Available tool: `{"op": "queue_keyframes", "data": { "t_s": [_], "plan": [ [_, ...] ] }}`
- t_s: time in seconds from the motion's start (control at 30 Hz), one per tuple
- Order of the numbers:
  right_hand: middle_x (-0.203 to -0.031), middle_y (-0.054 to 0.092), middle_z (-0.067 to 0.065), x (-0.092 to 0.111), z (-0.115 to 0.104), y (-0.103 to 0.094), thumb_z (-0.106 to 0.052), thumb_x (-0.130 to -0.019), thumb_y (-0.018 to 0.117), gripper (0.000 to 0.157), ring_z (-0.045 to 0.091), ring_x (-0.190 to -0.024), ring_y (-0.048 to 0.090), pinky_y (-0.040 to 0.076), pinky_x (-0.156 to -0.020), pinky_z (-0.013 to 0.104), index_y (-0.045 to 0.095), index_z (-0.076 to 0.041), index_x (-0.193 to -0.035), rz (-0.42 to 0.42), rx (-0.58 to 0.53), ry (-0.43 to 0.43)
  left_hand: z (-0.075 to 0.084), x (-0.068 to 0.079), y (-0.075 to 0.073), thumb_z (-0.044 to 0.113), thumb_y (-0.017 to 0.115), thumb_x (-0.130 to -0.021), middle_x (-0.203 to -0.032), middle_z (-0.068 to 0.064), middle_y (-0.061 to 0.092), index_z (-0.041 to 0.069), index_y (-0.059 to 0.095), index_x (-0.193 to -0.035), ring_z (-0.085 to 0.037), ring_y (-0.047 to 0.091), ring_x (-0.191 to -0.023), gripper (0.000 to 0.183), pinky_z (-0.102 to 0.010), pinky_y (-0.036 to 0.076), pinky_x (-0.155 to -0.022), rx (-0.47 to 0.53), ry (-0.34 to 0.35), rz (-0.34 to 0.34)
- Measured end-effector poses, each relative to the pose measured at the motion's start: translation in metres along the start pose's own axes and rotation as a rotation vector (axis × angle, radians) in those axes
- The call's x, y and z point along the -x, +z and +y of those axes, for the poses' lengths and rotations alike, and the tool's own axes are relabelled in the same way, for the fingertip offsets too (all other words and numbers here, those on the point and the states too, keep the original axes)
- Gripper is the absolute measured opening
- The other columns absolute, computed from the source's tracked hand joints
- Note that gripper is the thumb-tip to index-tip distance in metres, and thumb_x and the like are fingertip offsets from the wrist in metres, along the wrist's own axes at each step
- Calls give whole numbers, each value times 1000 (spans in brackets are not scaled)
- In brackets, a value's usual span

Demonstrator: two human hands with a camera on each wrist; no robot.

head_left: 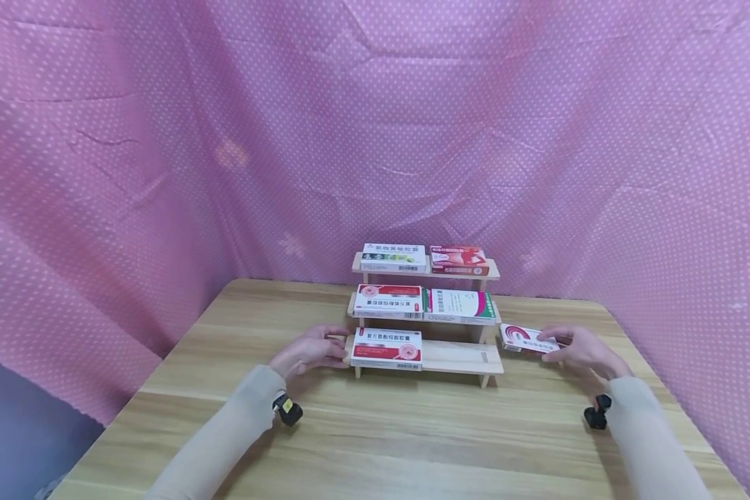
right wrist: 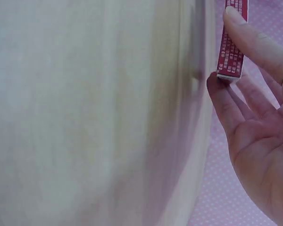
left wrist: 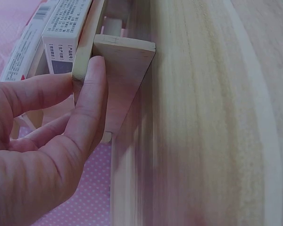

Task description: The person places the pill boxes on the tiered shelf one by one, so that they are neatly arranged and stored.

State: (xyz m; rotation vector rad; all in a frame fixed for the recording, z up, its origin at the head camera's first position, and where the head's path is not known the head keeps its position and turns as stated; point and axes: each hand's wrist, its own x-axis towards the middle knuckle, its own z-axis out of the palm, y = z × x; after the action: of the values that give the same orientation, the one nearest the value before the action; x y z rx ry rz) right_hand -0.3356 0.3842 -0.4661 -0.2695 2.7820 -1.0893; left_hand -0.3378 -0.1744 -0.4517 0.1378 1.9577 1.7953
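A three-tier wooden display stand [head_left: 456,356] stands on the table. My left hand [head_left: 312,351] pinches the left end of its lowest tier; the left wrist view shows thumb and fingers on the board's edge [left wrist: 80,70]. Right of the stand, my right hand [head_left: 578,349] grips a white and red medicine box [head_left: 517,339] by its right end. In the right wrist view the box's dark red side [right wrist: 232,52] shows between thumb and fingers. A white and red medicine box [head_left: 387,347] lies on the left half of the lowest tier, beside my left hand.
The middle tier carries a red and white box [head_left: 389,300] and a white, green and magenta box [head_left: 459,304]. On the top tier lie a white box [head_left: 392,255] and a red box [head_left: 459,258]. A pink dotted curtain [head_left: 375,139] hangs behind the wooden table [head_left: 412,444].
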Motion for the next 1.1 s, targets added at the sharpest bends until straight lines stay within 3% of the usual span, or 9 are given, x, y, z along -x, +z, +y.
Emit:
{"op": "queue_keyframes", "data": {
  "t_s": [0.07,0.17,0.3,0.43,0.57,0.83,1.1],
  "plan": [
    [-147,42,29,2,-2,-1,-28,-78,81,57,51,-131,40,38,-102,64,63,-8,-128,-4,-2,0,0,0,0,-14,57,-83,-113,-23,58,-8,31,-146,-26,67,-90,68,-42,58,-90,3,-1,-5],
    [-144,46,28,4,-5,-2,-30,-78,80,58,43,-124,49,46,-96,47,63,-9,-129,0,-7,-15,-1,0,0,-14,57,-84,-113,-23,57,-9,30,-147,-26,67,-90,69,-42,58,-91,6,-2,-12],
    [-140,53,25,8,-6,-4,-28,-78,81,56,29,-118,53,44,-90,23,64,-7,-127,17,-46,-57,-2,-2,-1,-14,56,-84,-114,-23,58,-9,29,-147,-26,67,-90,68,-42,58,-90,-9,10,-14],
    [-139,55,22,10,-5,-4,-24,-77,82,52,12,-112,54,45,-86,13,67,-5,-123,13,-118,-98,-3,-2,-1,-15,55,-84,-109,-22,58,-9,30,-146,-26,67,-89,67,-42,59,-90,-14,19,-14],
    [-139,55,21,16,-7,-3,-22,-78,81,52,3,-109,55,46,-87,13,66,-4,-124,-17,-181,-120,-1,-1,0,-15,55,-85,-109,-22,59,-9,30,-147,-26,67,-89,67,-42,59,-89,-19,17,-14],
    [-146,50,19,22,-16,-1,-23,-78,81,50,6,-109,54,47,-85,17,67,-10,-125,-51,-159,-102,2,-4,-1,-14,56,-84,-115,-26,57,-9,29,-147,-27,67,-91,69,-41,58,-90,-18,16,-12],
    [-140,56,18,24,-22,12,-16,-81,78,41,4,-109,58,48,-88,16,69,-8,-120,-127,-215,-164,-4,-5,-2,-14,56,-84,-115,-26,59,-10,29,-146,-26,68,-91,69,-40,59,-89,-32,21,-13]
  ]
}}
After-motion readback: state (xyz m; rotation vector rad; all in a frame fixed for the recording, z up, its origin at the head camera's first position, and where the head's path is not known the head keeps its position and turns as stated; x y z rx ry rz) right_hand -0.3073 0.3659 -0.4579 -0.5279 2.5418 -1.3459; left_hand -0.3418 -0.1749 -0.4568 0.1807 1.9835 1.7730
